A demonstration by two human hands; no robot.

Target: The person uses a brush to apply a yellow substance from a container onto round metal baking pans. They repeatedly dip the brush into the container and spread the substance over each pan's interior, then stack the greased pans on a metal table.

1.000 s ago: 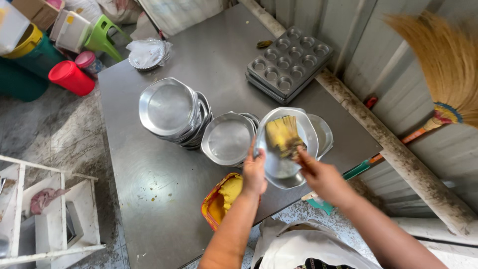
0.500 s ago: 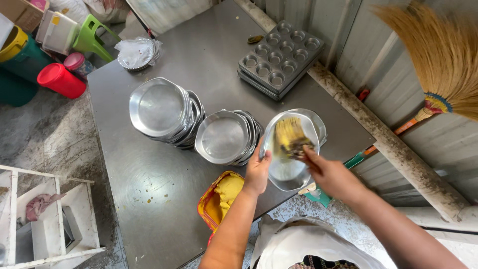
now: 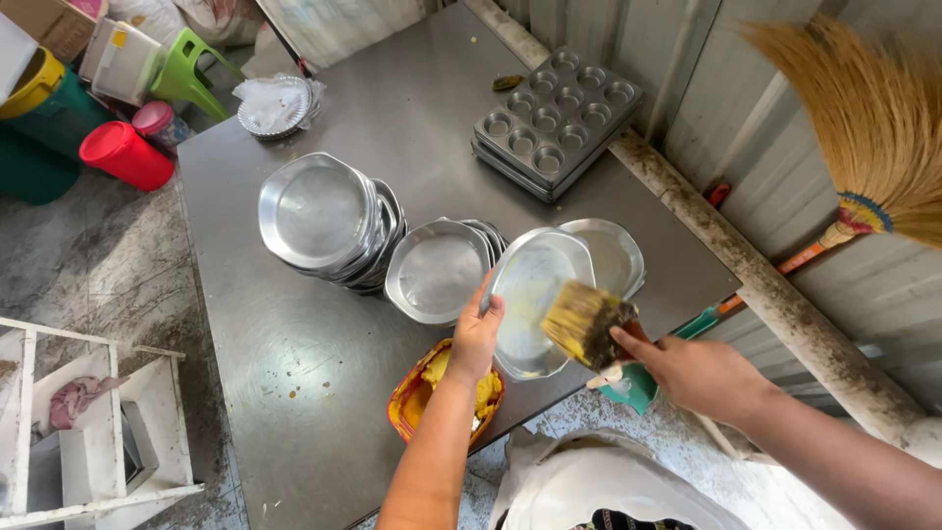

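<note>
The left hand [image 3: 475, 339] grips a metal pan [image 3: 535, 299] by its rim, tilted up at centre so its face meets the brush [image 3: 586, 322] — clasped in the right hand [image 3: 699, 375] at four o'clock. A yellow tub [image 3: 432, 393] sits below.
</note>
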